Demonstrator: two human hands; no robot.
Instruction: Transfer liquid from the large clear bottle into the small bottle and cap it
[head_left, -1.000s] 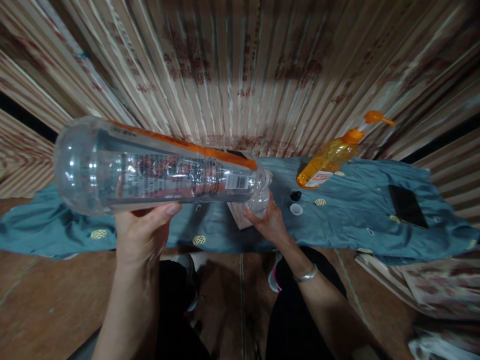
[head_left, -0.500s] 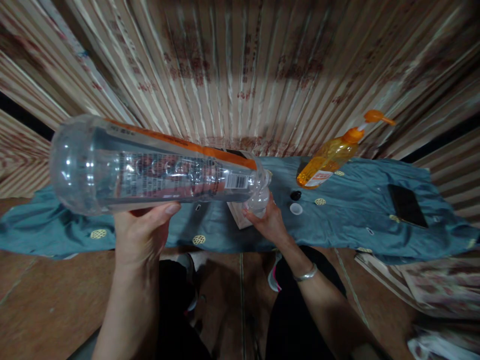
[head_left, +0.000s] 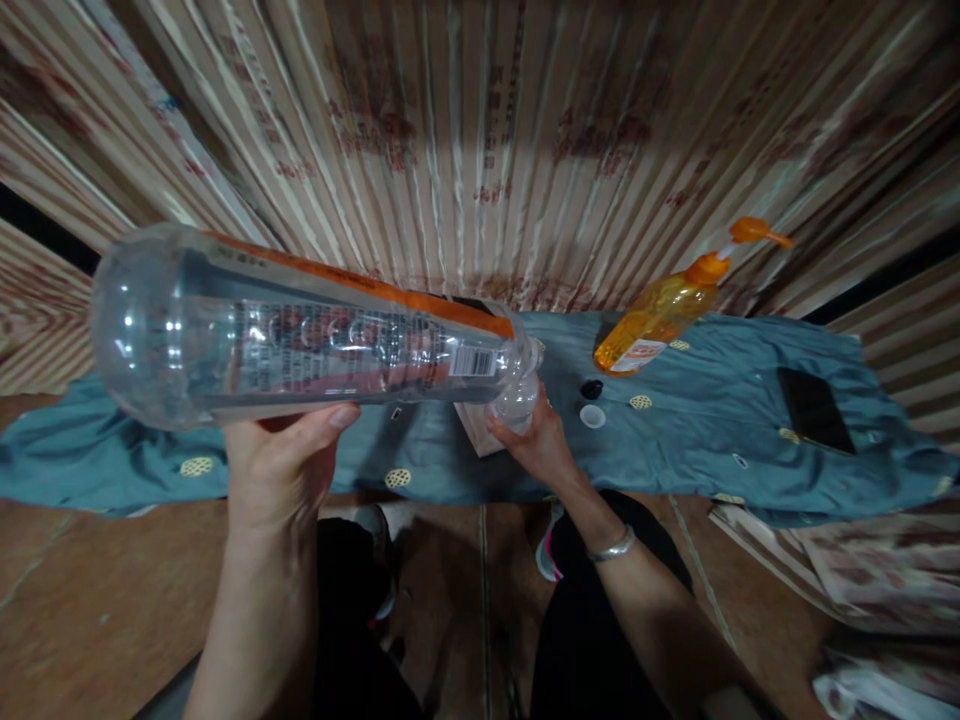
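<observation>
A large clear bottle [head_left: 330, 345] with an orange-edged label lies nearly level in the air, its base to the left and its neck to the right. Wrapped under its body is my left hand [head_left: 289, 450], the thumb along the near side. My right hand [head_left: 536, 440] is closed around a small clear container [head_left: 516, 400] at the big bottle's neck. Whether the two mouths touch is hidden. Right of that hand, a black cap [head_left: 592, 389] and a round white lid [head_left: 592, 416] lie on the blue-green cloth [head_left: 450, 475].
A bottle of orange liquid [head_left: 656, 320] with an orange pump stands at the back right. Further right lies a dark flat object [head_left: 816, 410]. Beneath the small container is a pale box [head_left: 480, 432], partly hidden. Pleated, patterned fabric [head_left: 480, 150] hangs behind the cloth.
The large bottle's base has shifted slightly left and up in view. Both hands keep their grips.
</observation>
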